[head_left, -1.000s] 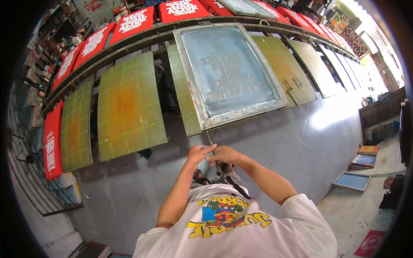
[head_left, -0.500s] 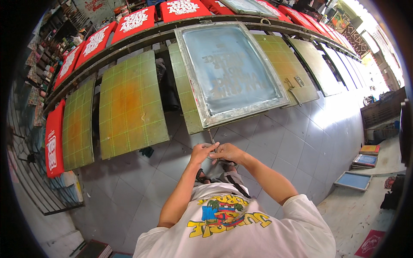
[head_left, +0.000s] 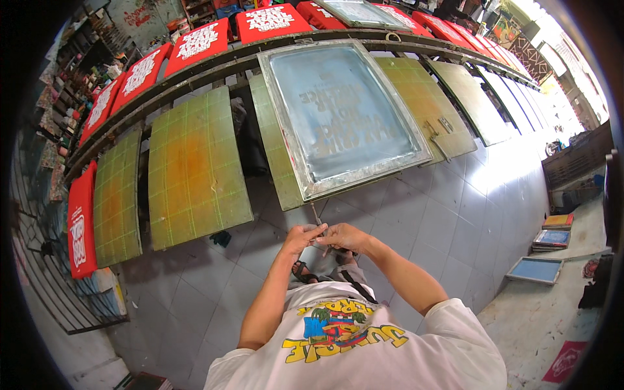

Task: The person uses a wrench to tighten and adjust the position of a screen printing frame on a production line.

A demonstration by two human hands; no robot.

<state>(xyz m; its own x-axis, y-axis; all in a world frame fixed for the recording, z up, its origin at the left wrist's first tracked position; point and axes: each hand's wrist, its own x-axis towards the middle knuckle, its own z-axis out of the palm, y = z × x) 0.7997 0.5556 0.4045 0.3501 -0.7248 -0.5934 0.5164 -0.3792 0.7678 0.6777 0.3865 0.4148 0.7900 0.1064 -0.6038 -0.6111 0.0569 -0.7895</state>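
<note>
Both my hands meet in front of my body, closed around a thin metal rod (head_left: pixel 316 213) that looks like a long bolt. Its bare end points away from me, toward the near edge of a printing board. My left hand (head_left: pixel 301 238) pinches it from the left. From the right, my right hand (head_left: pixel 346 236) grips its lower part, and the fingers partly hide what they hold. Just beyond lies a silk-screen frame (head_left: pixel 351 117) with blue-grey mesh and a metal border, resting on a greenish board (head_left: pixel 276 143).
More printing boards (head_left: pixel 195 162) stand along a dark metal rail (head_left: pixel 221 65). Red printed shirts (head_left: pixel 273 23) cover the boards of the far row. Small metal hardware (head_left: pixel 439 130) lies on the board right of the screen. Grey tiles (head_left: pixel 403 214) make up the floor; smaller frames (head_left: pixel 534 270) lie at right.
My hands have shifted slightly down and the fingers have drawn closer together on the rod. More of the rod shows beyond them. The whole view has tilted a little.
</note>
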